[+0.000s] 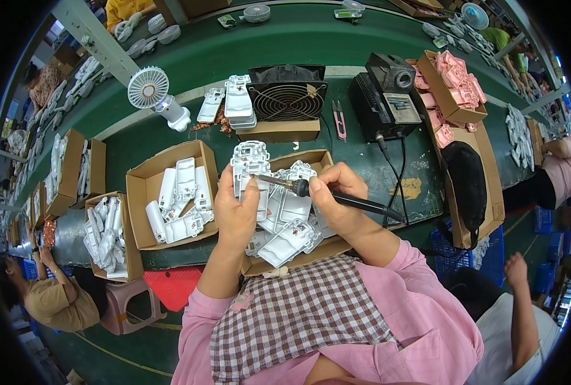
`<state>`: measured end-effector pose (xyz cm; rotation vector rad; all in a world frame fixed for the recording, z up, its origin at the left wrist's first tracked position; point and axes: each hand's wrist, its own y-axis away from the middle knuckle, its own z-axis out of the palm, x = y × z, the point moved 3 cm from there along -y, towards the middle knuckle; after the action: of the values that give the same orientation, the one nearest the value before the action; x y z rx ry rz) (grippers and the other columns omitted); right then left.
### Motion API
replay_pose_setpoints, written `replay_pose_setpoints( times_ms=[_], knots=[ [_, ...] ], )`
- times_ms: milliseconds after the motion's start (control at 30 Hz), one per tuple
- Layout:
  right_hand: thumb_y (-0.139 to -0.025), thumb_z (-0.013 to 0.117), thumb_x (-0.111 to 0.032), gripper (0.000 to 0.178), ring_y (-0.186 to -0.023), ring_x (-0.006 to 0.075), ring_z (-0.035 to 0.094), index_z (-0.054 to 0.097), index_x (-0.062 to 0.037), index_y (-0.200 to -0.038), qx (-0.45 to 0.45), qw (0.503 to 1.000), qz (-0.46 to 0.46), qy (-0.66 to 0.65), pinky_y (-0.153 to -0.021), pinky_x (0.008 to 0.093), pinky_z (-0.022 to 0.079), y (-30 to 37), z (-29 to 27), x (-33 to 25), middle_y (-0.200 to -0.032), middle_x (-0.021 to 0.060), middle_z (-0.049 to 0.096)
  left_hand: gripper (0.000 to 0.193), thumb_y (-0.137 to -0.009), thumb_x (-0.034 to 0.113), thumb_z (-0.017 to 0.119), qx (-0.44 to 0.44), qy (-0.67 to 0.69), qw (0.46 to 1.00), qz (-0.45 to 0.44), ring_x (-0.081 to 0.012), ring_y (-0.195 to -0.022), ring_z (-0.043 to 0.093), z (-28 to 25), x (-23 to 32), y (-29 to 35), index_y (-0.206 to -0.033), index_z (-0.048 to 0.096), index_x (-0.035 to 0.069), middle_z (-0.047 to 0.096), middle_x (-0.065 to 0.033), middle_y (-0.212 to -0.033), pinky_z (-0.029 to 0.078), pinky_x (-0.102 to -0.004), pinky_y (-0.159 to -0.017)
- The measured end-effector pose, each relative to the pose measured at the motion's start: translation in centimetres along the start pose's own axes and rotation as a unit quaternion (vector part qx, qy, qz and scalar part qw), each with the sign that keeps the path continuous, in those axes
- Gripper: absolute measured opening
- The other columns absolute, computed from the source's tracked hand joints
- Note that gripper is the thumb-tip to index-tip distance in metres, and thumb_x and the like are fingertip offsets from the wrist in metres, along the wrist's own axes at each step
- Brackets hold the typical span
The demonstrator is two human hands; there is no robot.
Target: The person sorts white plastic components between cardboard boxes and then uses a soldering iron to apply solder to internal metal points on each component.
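My left hand (239,208) grips a white plastic housing (250,156), holding it up above a cardboard box. A soldering iron (346,199) is held in my right hand (342,200), its metal tip touching or very close to the housing's lower part. Beneath both hands the cardboard box (317,253) holds several more white housings (290,240). To the left, a second cardboard box (138,189) contains white shells (184,192). The iron's black cable trails off to the right.
Behind my hands stand a black fan-like extractor (286,99), stacked white housings (238,102) and a small white fan (149,90). To the right are pink-handled snips (339,120), a black soldering station (378,106), pink parts (455,83) and a black bag (464,186). Other people sit at both sides.
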<state>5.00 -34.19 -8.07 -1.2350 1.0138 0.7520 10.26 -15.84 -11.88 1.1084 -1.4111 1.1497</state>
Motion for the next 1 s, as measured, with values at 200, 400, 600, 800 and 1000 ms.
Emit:
replay_pose_setpoints(
  times_ms=[200,400,600,800,1000],
  knots=[
    [-0.085,0.061,-0.003,0.014,-0.057,0.0041,0.048,0.049,-0.0021,-0.077,-0.006,1.0,-0.007,0.007,-0.051,0.0196,0.039,0.0,0.0,0.1,-0.069,0.0027,0.056,0.022,-0.092,0.006,0.046,0.001,0.003,1.0,0.0,-0.0093,-0.061,0.059,0.0,0.0,0.1,-0.114,0.046,0.001,0.061,-0.0079,-0.089,0.051,-0.0216,-0.046],
    [-0.085,0.06,-0.003,0.013,-0.059,0.0043,0.046,0.049,-0.0024,-0.078,-0.019,0.999,0.002,0.027,-0.053,0.0202,0.038,0.1,0.1,0.2,-0.07,0.0026,0.055,0.023,-0.092,0.006,0.047,0.0,-0.011,1.0,0.005,-0.0092,-0.063,0.059,-0.2,0.4,0.1,-0.114,0.047,0.001,0.062,-0.0081,-0.092,0.052,-0.0225,-0.047],
    [-0.086,0.061,-0.005,0.012,-0.058,0.0049,0.045,0.051,-0.004,-0.08,0.034,0.996,-0.031,-0.075,-0.051,0.0218,0.038,0.3,-0.7,0.4,-0.068,0.0017,0.055,0.042,-0.084,0.0,0.057,0.042,0.066,0.997,-0.006,-0.0142,-0.097,0.055,-0.8,1.7,0.7,-0.124,0.043,0.0,0.056,-0.0077,-0.109,0.044,-0.0272,-0.087],
    [-0.087,0.062,-0.01,0.015,-0.057,0.0046,0.045,0.05,-0.0049,-0.08,0.025,0.998,-0.05,-0.042,-0.05,0.0222,0.037,0.2,-1.0,0.0,-0.066,0.0009,0.055,0.038,-0.095,0.014,0.049,0.162,0.227,0.96,-0.04,-0.0145,-0.101,0.054,-1.6,1.4,0.7,-0.13,0.039,0.002,0.053,-0.0078,-0.116,0.044,-0.0278,-0.088],
    [-0.087,0.063,-0.01,0.016,-0.055,0.005,0.044,0.05,-0.0047,-0.079,0.03,0.996,-0.067,-0.044,-0.048,0.0224,0.036,0.1,-1.1,-0.1,-0.064,0.0013,0.055,0.032,-0.096,0.013,0.049,0.16,0.228,0.96,0.016,-0.0174,-0.093,0.061,-1.5,2.6,0.6,-0.125,0.04,0.003,0.056,-0.0146,-0.113,0.052,-0.0296,-0.075]
  ],
)
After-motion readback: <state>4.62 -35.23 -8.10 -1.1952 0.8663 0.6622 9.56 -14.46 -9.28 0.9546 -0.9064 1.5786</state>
